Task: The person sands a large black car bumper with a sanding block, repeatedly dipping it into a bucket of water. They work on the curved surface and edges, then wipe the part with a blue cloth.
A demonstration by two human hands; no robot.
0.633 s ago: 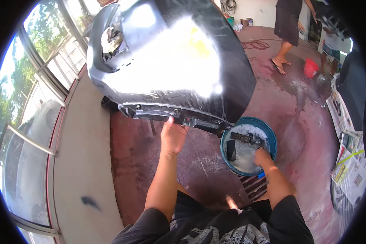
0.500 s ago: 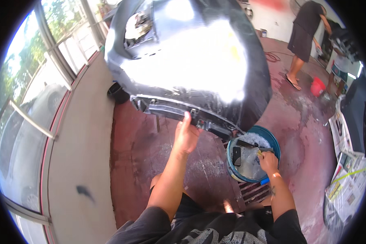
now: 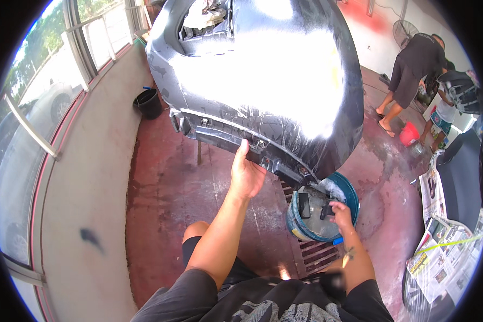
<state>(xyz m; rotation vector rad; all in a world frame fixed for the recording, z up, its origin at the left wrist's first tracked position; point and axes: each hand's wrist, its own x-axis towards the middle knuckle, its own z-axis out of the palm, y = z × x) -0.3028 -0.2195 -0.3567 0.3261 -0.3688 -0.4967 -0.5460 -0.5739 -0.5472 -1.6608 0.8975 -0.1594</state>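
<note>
A large black car bumper (image 3: 198,91), wet and glaring with reflected light, fills the upper middle. My left hand (image 3: 247,176) grips its near lower edge, thumb up on the rim and fingers hidden beneath. Below the bumper's right corner stands a blue bucket (image 3: 353,194) of cloudy, foamy water. Over the water, my right hand (image 3: 341,216) pinches a small dark flat piece (image 3: 326,212), whose kind I cannot make out. A black rectangular block (image 3: 304,205) lies in the bucket near its left wall.
A metal floor grate (image 3: 316,256) lies under the bucket. Newspaper-covered dark panels (image 3: 440,263) stand at right. A black bucket (image 3: 147,103) is by the left wall. Far right, a person in dark clothes (image 3: 416,67) bends near a red bucket (image 3: 409,134) beside another person (image 3: 444,115).
My right hand has lifted a little from the water and now holds the dark piece. My left hand keeps its grip on the bumper. The person at far right has bent lower.
</note>
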